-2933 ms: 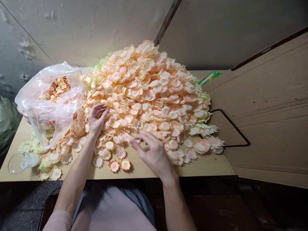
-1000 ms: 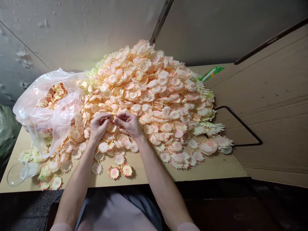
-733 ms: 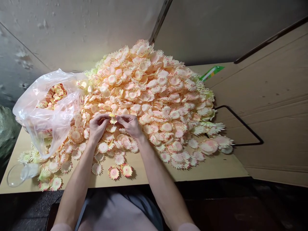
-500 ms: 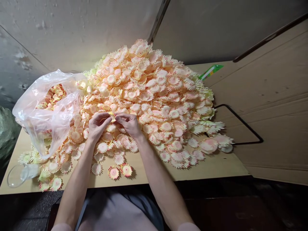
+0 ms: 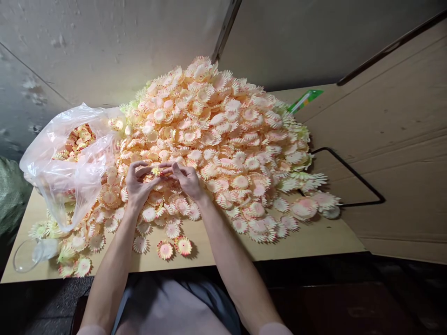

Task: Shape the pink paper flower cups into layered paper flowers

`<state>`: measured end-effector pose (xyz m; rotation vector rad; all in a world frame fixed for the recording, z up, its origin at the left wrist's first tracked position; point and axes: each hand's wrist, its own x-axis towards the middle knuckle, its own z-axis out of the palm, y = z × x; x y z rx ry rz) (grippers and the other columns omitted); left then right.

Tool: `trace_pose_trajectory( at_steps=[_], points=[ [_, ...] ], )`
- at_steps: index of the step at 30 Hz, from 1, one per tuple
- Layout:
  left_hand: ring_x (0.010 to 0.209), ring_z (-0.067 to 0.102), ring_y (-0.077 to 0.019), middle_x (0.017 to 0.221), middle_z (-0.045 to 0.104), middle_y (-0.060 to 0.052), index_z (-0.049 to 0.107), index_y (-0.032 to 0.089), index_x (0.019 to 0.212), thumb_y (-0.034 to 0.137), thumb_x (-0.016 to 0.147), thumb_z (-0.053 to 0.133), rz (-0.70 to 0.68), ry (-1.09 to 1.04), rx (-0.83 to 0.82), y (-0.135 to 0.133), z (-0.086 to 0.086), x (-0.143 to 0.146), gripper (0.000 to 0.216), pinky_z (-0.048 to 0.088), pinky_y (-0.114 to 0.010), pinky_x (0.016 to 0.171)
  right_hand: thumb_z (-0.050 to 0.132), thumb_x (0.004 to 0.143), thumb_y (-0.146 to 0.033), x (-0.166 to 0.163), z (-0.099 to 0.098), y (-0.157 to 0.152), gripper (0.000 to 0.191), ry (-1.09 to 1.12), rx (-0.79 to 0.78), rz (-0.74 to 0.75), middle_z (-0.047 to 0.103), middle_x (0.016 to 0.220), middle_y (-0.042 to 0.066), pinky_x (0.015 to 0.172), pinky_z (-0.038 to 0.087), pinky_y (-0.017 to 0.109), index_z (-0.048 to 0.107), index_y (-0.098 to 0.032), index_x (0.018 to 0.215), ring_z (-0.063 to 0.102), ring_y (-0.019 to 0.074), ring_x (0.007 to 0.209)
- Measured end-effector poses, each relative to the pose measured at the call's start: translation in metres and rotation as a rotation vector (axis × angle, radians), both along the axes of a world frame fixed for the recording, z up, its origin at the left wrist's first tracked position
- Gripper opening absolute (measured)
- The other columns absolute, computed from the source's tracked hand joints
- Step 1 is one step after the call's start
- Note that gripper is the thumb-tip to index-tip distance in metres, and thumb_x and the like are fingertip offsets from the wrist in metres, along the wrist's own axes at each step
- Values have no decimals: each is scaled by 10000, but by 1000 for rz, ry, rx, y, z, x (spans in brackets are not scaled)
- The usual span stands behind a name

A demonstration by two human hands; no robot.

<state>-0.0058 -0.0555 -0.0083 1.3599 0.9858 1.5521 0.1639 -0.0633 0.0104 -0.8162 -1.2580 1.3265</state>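
Over the front of a large heap of pale pink and cream artificial flower heads (image 5: pixel 223 139), my two hands meet. My left hand (image 5: pixel 138 184) curls its fingers and thumb around a small yellow flower piece (image 5: pixel 156 171). From the other side, my right hand (image 5: pixel 190 182) is closed, its fingertips pinching at the edge of the same piece. Part of the flower piece is hidden behind the fingers. Two red-edged flower heads (image 5: pixel 165 250) lie side by side on the table below my hands.
At the left, a translucent plastic bag (image 5: pixel 49 160) holds small red-and-yellow flower pieces. A clear cup (image 5: pixel 28 256) lies near the table's (image 5: pixel 279 251) front left corner. A green packet (image 5: pixel 305 101) pokes out behind the heap. Cardboard (image 5: pixel 394 163) and a black metal bar (image 5: pixel 356 172) stand at right.
The fingers have shifted on the small flower piece, which now sits slightly further left. My left hand has opened wider around it, and my right fingers reach further across. The view has moved slightly.
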Motion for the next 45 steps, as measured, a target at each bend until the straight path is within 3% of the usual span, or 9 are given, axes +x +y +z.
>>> trace_pose_trajectory(
  at_steps=[6,14,21,27,33,37,41,45],
  points=[
    [845,732,-159,868,706,-1,526,226,968,346,567,903,126,130,61,0,0,-3,563,594,-262,765,644,837,-583,-1,-3,5,392,137,-69,-98,744,1010,70,775,614,333,758,-208,856,714,189,865],
    [804,746,-159,892,673,12,576,212,969,301,678,841,118,275,258,-1,2,0,403,620,-273,723,784,749,-445,-1,2,1,284,112,-58,-76,760,891,42,799,603,330,753,-207,899,707,175,823],
    [1011,704,-210,1085,719,-98,646,198,1072,224,714,822,61,409,422,2,4,0,400,609,-348,830,829,689,-397,-1,-1,2,288,75,-51,-123,750,893,21,806,589,316,744,-219,899,694,168,844],
    [1146,664,-226,1226,682,-113,599,220,1204,228,759,781,-39,407,353,0,0,-1,480,588,-377,938,856,653,-361,-1,-6,3,322,67,-35,-119,758,902,27,854,585,332,741,-210,914,704,167,852],
    [1190,639,-227,1279,663,-113,574,223,1293,222,802,733,-17,495,373,0,3,-2,516,528,-403,1039,915,535,-323,-4,-6,5,392,87,-103,-166,774,854,23,833,610,331,735,-193,858,730,165,791],
    [1165,646,-233,1237,679,-113,605,231,1264,277,760,782,-38,476,336,1,2,-4,536,555,-381,982,928,492,-334,-6,1,2,413,106,-123,-146,776,813,17,807,623,331,726,-190,822,738,168,754],
    [1102,685,-226,1173,712,-110,641,221,1193,310,763,782,-21,390,238,1,2,-3,462,580,-345,925,894,582,-349,-6,6,-3,316,114,-111,-45,784,840,34,818,617,332,746,-195,814,743,180,786],
    [1004,721,-202,1073,751,-81,673,207,1120,291,793,754,-14,422,250,0,6,-1,347,592,-341,902,856,650,-363,-6,4,-3,274,98,-88,-51,783,859,37,796,612,322,755,-195,842,738,176,789]
  ],
)
